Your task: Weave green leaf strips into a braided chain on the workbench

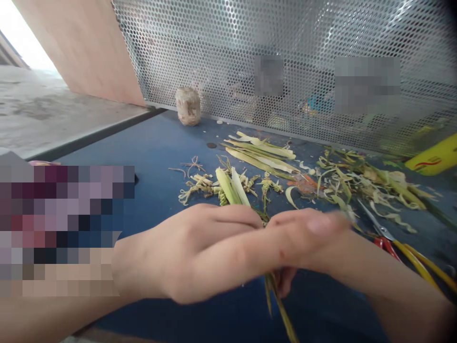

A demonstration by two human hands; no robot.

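My left hand (193, 252) reaches in from the left with fingers curled and thumb stretched across to my right hand (314, 252). The two hands meet and overlap at the middle front, both closed round a bundle of pale green leaf strips (232, 188). Its broad pale ends stick out above my left fingers, and thin stems (283, 309) hang below the hands. The grip itself is mostly hidden behind my left thumb. Just beyond lie knotted, dried leaf pieces (203, 185), some touching or behind the bundle; I cannot tell which.
Flat leaf strips (260, 152) lie farther back on the blue table (153, 143). Scraps (378, 181) heap at right, near scissors (382, 233) with red and yellow handles. A yellow container (435, 157), a wrapped jar (188, 107) and a perforated metal panel (200, 43) stand around.
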